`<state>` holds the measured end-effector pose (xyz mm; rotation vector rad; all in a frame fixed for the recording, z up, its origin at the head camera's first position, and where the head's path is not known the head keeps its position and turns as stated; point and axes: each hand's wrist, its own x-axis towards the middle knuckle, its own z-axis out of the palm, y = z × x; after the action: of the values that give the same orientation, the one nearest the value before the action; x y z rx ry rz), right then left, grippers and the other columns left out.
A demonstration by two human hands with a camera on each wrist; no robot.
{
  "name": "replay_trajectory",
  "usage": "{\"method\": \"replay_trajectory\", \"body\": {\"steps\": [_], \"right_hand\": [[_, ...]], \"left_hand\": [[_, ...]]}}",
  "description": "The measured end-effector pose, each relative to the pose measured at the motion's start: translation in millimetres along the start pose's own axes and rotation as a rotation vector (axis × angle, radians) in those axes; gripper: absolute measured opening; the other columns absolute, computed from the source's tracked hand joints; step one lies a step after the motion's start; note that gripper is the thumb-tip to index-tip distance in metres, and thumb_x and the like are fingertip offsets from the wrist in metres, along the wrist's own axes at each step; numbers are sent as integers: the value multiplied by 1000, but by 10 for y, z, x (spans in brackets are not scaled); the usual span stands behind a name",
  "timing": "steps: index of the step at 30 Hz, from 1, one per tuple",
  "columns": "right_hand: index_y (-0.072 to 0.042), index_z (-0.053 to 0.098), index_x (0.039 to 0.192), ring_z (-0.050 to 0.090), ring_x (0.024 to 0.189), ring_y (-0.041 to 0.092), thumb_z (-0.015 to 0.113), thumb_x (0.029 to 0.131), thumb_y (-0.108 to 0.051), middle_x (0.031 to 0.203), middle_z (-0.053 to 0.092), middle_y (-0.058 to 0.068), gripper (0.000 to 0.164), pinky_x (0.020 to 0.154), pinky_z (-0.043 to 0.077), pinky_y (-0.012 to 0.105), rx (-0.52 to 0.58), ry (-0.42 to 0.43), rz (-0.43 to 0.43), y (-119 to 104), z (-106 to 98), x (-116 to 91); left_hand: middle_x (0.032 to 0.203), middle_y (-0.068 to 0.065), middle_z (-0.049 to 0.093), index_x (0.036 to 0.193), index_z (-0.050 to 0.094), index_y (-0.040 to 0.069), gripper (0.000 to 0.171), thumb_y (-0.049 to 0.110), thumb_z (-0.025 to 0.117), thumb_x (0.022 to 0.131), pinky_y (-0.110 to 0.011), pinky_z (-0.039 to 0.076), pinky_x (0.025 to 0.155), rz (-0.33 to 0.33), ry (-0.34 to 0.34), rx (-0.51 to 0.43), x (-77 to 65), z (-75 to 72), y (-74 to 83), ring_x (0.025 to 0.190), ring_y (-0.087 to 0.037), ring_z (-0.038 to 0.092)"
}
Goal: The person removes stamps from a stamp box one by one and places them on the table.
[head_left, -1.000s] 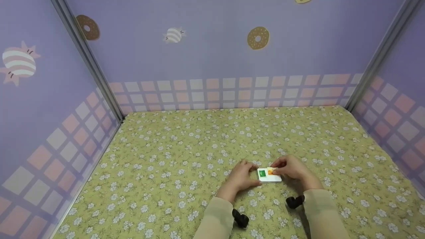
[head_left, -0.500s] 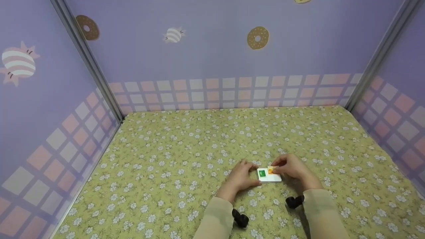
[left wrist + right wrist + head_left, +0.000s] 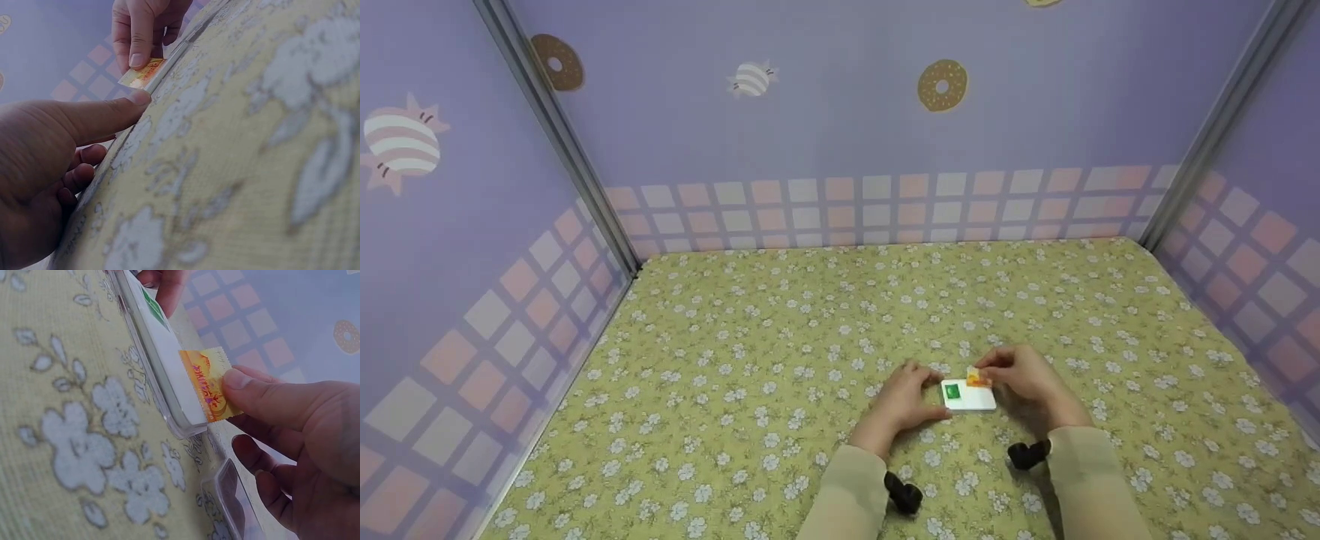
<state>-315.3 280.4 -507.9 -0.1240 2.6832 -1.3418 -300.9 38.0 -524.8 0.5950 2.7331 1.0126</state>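
Note:
A flat white rectangular block (image 3: 969, 403) lies on the floral cloth in the head view, with a small green square (image 3: 952, 391) on its left part. My left hand (image 3: 901, 401) holds the block's left end, thumb at the near edge and fingers at the far edge. Between thumb and fingers, my right hand (image 3: 1027, 381) pinches an orange and yellow postage stamp (image 3: 203, 382). In the right wrist view its perforated edges show, and it stands tilted at the block's right end. Part of the stamp is hidden behind the thumb.
A clear plastic case (image 3: 222, 500) lies below the right hand in the right wrist view. The floral cloth (image 3: 780, 337) covers the table. Purple walls (image 3: 840, 120) with metal corner posts enclose it at the back and sides. A black wrist device (image 3: 904, 495) sits by the left sleeve.
My right hand has drawn the stamp slightly up and to the right, toward the block's far right corner, and tilted it. My left hand and the white block have stayed in place.

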Motion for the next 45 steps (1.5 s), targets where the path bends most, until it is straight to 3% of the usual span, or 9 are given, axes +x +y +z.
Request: {"method": "replay_trajectory", "body": {"steps": [16, 27, 34, 45], "right_hand": [[-4, 75, 112, 65, 93, 22, 61, 104, -12, 111, 71, 17, 18, 73, 51, 28, -14, 122, 36, 62, 14, 47], [-1, 75, 110, 66, 88, 17, 61, 103, -7, 106, 73, 18, 17, 75, 52, 30, -54, 139, -42, 156, 13, 73], [-1, 74, 110, 67, 91, 21, 59, 103, -7, 107, 72, 17, 18, 76, 53, 31, -49, 140, -11, 170, 28, 79], [-5, 74, 114, 67, 105, 31, 56, 105, -7, 116, 70, 19, 20, 87, 55, 43, -70, 138, 38, 154, 50, 79]], "left_hand": [[126, -2, 58, 135, 66, 21, 59, 41, 86, 83, -42, 49, 103, -4, 2, 21, 11, 12, 0, 119, -22, 56], [127, -3, 58, 133, 66, 20, 59, 39, 87, 82, -42, 50, 103, 3, 12, 11, -14, 1, 15, 118, -23, 57], [126, -3, 58, 134, 66, 19, 59, 39, 87, 82, -43, 50, 102, 8, 13, 19, -13, 5, 6, 117, -23, 57], [129, -3, 58, 134, 66, 20, 60, 40, 87, 82, -43, 50, 104, 10, 9, 28, -12, 3, 9, 120, -23, 57]]}}
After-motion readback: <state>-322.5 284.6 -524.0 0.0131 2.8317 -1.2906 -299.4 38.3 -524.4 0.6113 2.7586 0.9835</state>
